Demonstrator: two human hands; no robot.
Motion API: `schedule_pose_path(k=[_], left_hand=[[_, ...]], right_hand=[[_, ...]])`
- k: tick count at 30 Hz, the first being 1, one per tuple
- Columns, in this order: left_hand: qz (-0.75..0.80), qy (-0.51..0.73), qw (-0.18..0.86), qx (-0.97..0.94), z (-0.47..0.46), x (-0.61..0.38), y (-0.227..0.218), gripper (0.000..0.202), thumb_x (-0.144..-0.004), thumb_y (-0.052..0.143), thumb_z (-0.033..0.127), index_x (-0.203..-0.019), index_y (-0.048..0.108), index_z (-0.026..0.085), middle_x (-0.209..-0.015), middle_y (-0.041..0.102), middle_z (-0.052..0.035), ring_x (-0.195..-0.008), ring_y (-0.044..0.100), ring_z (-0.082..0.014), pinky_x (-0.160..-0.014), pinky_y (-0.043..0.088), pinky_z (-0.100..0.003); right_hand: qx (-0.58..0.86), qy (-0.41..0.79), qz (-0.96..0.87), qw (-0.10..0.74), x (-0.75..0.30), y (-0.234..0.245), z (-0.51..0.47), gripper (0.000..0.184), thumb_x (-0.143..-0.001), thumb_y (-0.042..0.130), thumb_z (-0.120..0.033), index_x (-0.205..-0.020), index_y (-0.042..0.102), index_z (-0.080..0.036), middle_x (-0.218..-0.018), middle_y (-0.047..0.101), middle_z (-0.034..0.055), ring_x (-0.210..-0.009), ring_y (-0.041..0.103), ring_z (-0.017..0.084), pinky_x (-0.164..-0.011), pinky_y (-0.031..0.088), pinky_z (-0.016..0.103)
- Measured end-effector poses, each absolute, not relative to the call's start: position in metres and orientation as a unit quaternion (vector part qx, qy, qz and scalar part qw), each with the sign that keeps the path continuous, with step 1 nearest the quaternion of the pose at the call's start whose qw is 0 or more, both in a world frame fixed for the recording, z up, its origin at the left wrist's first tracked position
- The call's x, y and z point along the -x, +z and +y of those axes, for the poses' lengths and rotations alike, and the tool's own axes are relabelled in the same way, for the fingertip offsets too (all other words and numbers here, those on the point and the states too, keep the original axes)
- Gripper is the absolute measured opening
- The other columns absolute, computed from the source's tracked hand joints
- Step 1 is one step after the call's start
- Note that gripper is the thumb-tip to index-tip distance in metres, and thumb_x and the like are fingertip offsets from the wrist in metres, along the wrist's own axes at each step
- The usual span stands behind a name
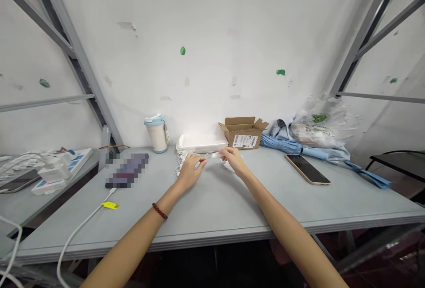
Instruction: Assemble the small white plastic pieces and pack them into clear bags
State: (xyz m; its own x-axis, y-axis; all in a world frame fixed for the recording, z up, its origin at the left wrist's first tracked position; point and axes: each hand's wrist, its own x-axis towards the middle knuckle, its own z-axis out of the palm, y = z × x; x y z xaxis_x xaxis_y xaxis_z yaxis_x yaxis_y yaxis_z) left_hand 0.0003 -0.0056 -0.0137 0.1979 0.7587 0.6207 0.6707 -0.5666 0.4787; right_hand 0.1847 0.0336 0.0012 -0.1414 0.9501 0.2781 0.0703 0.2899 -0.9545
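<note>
Over the back middle of the grey table, my left hand [191, 169] has its thumb and fingertips brought together by a thin white loop of string. My right hand [233, 159], a short way to the right, pinches a small white piece with string [214, 155] that spans the gap between the hands. Its exact kind is too small to make out. Beside my left hand lies a bunch of white strings [175, 173], partly hidden by the fingers. More white pieces [228, 165] lie under my right hand. Behind both hands is a white flat stack [204, 141].
An open cardboard box [244, 133] stands behind my right hand, and a lidded cup [156, 134] back left. A phone [307, 169], a folded blue umbrella [285, 144] and a plastic bag [318, 124] occupy the right. A blurred-out device [128, 172] with a white cable [79, 226] lies left.
</note>
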Motion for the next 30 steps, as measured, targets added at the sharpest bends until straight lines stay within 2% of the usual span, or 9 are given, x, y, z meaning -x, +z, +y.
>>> schedule_pose_path(k=[11,30], left_hand=[[0.459,0.444,0.04,-0.769,-0.0054,-0.0014,-0.0144,0.02,-0.086,0.05,0.03,-0.082,0.067,0.021,-0.081,0.067,-0.0044,-0.085,0.052,-0.0207,-0.081,0.041,-0.035],[0.438,0.447,0.004,-0.78,-0.005,-0.0014,-0.0175,0.016,-0.087,0.052,0.025,-0.083,0.067,0.021,-0.08,0.066,-0.0033,-0.083,0.051,-0.0191,-0.077,0.043,-0.034]], right_hand=[[0.405,0.431,-0.627,0.507,-0.1832,0.0033,0.0312,0.032,-0.07,0.054,-0.042,-0.051,0.047,-0.018,-0.05,0.043,-0.0035,-0.051,0.037,0.01,-0.053,0.029,0.025],[0.409,0.441,-0.62,0.503,-0.1829,0.0048,0.0288,0.032,-0.069,0.057,-0.043,-0.051,0.047,-0.018,-0.049,0.04,-0.0047,-0.051,0.034,0.009,-0.052,0.025,0.025]])
